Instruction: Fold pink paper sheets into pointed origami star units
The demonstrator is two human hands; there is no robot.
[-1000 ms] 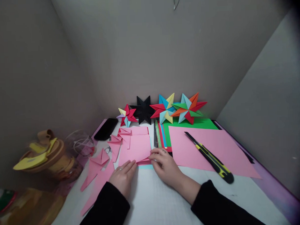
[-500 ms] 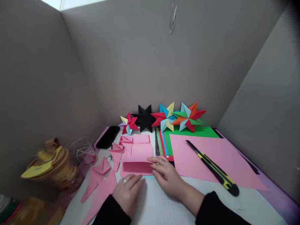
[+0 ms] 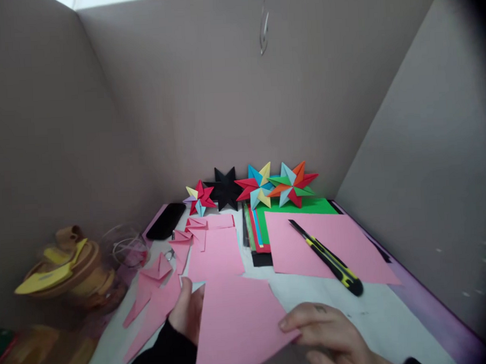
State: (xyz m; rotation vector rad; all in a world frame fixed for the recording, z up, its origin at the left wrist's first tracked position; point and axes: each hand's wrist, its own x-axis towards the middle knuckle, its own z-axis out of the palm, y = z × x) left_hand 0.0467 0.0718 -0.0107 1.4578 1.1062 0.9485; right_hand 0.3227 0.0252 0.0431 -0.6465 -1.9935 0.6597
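Note:
Both my hands hold up a pink paper square [image 3: 237, 324] near the front of the desk. My left hand [image 3: 187, 312] grips its left edge, mostly hidden behind the sheet. On the right, my right hand [image 3: 328, 334] pinches the sheet's right corner between thumb and fingers. Just beyond lies a stack of pink squares [image 3: 216, 253], with folded pink pieces [image 3: 160, 269] to its left.
Several coloured paper stars [image 3: 253, 187] lean on the back wall. A yellow-black utility knife [image 3: 327, 256] lies on a large pink sheet [image 3: 326, 251], beside stacked coloured paper [image 3: 257, 229]. A black phone [image 3: 165, 221], tape rolls [image 3: 65, 270] and grey partition walls surround the desk.
Both hands have lifted one pink square off the stack and drawn it toward me. The camera has shifted a little to the right.

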